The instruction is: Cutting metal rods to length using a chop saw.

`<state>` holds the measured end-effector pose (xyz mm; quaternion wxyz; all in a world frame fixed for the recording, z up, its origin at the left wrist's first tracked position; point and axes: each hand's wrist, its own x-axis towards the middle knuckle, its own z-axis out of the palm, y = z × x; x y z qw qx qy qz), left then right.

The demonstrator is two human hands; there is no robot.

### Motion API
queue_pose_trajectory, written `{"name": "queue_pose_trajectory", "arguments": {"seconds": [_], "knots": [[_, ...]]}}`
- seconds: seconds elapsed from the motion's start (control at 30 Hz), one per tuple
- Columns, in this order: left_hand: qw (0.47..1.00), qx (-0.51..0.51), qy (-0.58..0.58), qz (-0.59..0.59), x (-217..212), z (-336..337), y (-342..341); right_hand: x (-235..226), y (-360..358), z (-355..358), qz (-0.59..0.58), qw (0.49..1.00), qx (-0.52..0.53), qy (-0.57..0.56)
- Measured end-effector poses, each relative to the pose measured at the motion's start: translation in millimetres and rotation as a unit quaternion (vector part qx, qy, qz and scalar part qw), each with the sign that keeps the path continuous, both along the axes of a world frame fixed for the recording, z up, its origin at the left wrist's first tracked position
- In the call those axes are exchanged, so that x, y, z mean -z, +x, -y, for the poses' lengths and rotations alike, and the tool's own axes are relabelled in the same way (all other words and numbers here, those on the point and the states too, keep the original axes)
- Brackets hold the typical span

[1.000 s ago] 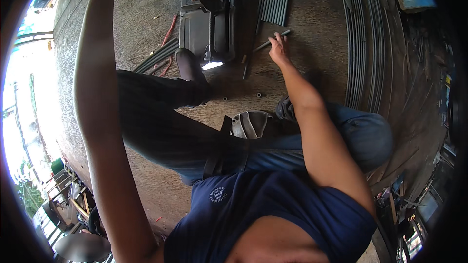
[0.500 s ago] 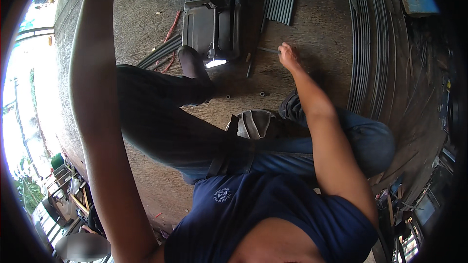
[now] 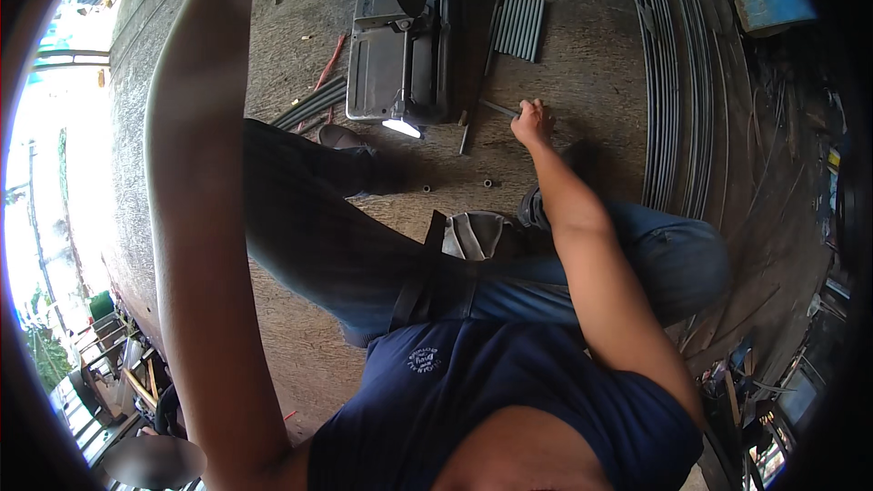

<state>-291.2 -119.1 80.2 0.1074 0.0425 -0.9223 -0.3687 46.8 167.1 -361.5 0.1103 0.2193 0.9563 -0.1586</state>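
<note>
Dirty floor (image 3: 582,82) lies under you. Your right hand (image 3: 532,120) has moved back beside the cutting machine (image 3: 400,64), fingers now pinching a short metal rod (image 3: 498,109). Left hand is out of sight above the machine.

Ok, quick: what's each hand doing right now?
Left hand: out of view past the top edge.
Right hand: closed on a short dark metal rod on the floor.

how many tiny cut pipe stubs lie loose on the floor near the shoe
2: one small stub just right of the shoe, another small stub farther right. Others may be hidden.
</note>
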Motion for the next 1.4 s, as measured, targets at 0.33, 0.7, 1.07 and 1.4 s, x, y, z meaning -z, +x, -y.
{"name": "queue_pose_trajectory", "arguments": {"seconds": [0.33,0.7,1.07,1.4], "knots": [[0.982,-0.049,-0.08,-0.166,11,-2,35,-22,-9,86,0.08,0.805,0.261,-0.527],[0.936,-0.045,0.089,-0.338,92,95,77,-13,-15,121,0.145,0.764,0.252,-0.576],[0.845,0.069,-0.05,0.527,288,226,154,-4,-34,166,0.31,0.486,0.272,-0.77],[0.873,0.058,-0.072,0.478,282,276,197,-48,-97,184,0.225,0.933,0.034,-0.278]]}}
